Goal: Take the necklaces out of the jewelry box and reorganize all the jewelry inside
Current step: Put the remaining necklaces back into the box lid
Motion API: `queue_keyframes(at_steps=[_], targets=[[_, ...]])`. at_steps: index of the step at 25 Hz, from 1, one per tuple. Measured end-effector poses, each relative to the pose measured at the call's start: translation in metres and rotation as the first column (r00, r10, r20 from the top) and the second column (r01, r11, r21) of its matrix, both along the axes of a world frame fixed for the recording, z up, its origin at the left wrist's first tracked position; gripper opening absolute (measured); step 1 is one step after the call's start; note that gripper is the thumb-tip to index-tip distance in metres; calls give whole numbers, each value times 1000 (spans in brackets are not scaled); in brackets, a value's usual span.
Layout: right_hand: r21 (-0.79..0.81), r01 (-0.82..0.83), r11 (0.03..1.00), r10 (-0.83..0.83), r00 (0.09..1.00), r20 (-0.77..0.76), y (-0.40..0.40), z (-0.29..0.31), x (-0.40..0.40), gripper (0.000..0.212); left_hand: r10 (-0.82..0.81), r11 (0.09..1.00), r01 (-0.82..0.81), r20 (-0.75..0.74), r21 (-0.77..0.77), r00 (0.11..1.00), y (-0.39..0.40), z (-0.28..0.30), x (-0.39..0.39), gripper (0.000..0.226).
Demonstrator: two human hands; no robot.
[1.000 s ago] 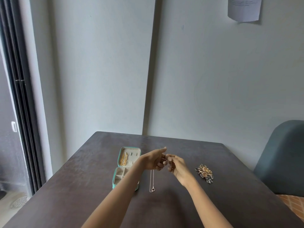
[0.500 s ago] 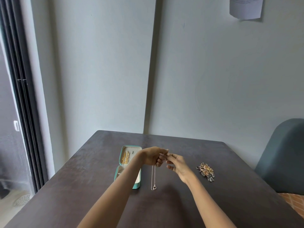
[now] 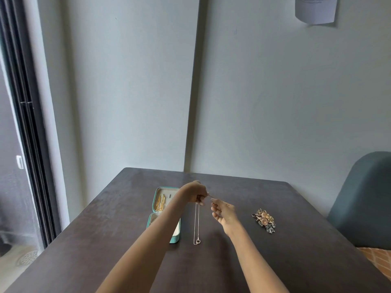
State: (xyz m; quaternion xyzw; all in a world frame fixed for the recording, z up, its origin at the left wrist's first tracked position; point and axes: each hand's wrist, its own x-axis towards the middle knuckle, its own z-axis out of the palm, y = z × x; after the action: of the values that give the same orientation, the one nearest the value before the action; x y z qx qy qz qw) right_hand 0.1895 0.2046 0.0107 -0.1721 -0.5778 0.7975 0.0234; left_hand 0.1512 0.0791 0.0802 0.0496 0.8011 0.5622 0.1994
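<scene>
A thin silver necklace (image 3: 197, 225) with a small ring pendant hangs down from my left hand (image 3: 195, 192), which pinches its chain above the table. My right hand (image 3: 223, 211) is just to the right, fingertips pinching the chain's other end near the clasp. The teal jewelry box (image 3: 175, 236) lies open to the left, partly hidden by my left forearm. Gold chains (image 3: 160, 202) lie in its lid.
A heap of gold and dark jewelry (image 3: 264, 219) sits on the dark table (image 3: 105, 240) to the right. A grey chair (image 3: 364, 199) stands at the right edge. A sliding door frame runs down the left, walls close behind.
My hands have drawn slightly apart, the right one moving right and down, stretching a short length of chain between them. The pendant still hangs close to the table.
</scene>
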Motion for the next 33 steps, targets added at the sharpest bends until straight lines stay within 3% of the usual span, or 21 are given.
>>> queue_keyframes(at_steps=[2,4,10,16,21,24,27,30,33], targets=[[-20,10,1000,-9,1000,15,0,-3,3,12,5,999,-4,-9,46,1000,-4,5,-5,17],[-32,13,999,-12,1000,19,-1,-5,7,12,-4,998,5,-17,62,1000,-6,13,-6,29],[-33,22,999,-22,1000,-3,-11,-3,11,11,72,997,-68,-275,25,959,-1,13,-11,41],[47,-10,999,10,1000,0,-14,-4,15,11,31,999,-34,-383,-3,923,-13,11,-12,43],[189,-112,976,134,985,-111,-14,-1,12,11,-60,994,12,-462,-106,885,-21,13,-11,38],[314,-35,949,128,951,-280,-10,12,5,15,-54,994,1,-485,-109,873,-23,15,-13,35],[472,27,881,181,903,-391,-5,36,-2,32,-80,992,24,-483,-121,872,-27,19,-14,34],[603,-63,795,352,858,-374,-1,58,-9,45,-109,991,56,-486,-122,867,-29,20,-14,32],[715,-94,693,443,838,-318,1,68,-15,43,-97,992,43,-500,-119,861,-31,22,-14,28]])
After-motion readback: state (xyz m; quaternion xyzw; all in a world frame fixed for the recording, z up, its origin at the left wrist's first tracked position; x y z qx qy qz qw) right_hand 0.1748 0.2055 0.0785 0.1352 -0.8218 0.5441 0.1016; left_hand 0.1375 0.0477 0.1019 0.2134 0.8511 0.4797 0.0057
